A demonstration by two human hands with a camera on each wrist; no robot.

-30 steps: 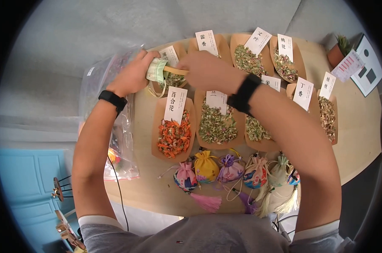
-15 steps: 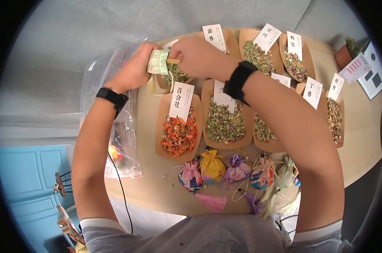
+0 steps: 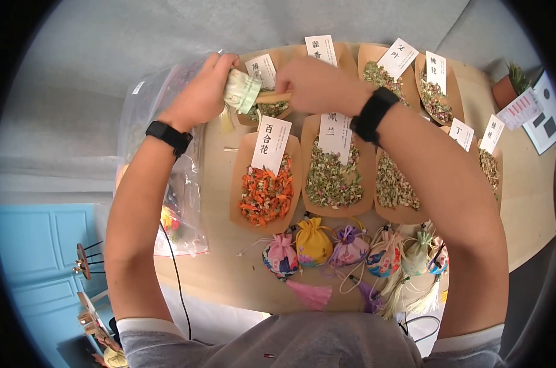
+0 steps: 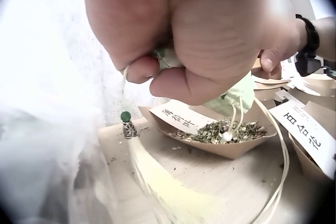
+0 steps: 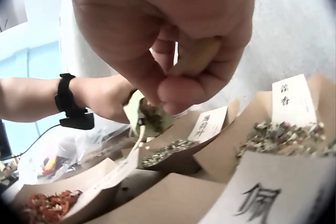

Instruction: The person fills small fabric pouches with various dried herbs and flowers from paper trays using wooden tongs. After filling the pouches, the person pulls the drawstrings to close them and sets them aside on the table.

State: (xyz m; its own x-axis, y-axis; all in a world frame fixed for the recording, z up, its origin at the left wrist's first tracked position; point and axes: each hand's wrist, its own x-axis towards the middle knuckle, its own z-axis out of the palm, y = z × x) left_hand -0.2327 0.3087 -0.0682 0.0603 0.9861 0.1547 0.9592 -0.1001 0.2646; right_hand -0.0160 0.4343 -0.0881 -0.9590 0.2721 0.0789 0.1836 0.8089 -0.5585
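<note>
My left hand [image 3: 204, 92] grips a pale green drawstring pouch [image 3: 241, 91] by its body, its mouth turned to the right. Dried herbs show inside that mouth in the right wrist view. From the pouch hang cream cords and, in the left wrist view, a cream tassel [image 4: 163, 182] under a green bead [image 4: 125, 116]. My right hand [image 3: 321, 86] pinches a flat wooden handle [image 3: 273, 97] whose far end is hidden at the pouch mouth. Both hands are above a paper tray of dried green leaves [image 4: 220, 132] with a label card [image 4: 181, 117].
More labelled paper trays stand in rows, one with orange petals [image 3: 265, 199]. Along the front edge lie several tied sachets, including a yellow one [image 3: 313, 242]. A clear plastic bag [image 3: 189, 227] is at the left. A potted plant [image 3: 509, 87] stands at the far right.
The pouch has tilted, its mouth turning slightly downward. My right hand has drawn a little to the right, and more of the wooden handle shows. The head view has shifted slightly.
</note>
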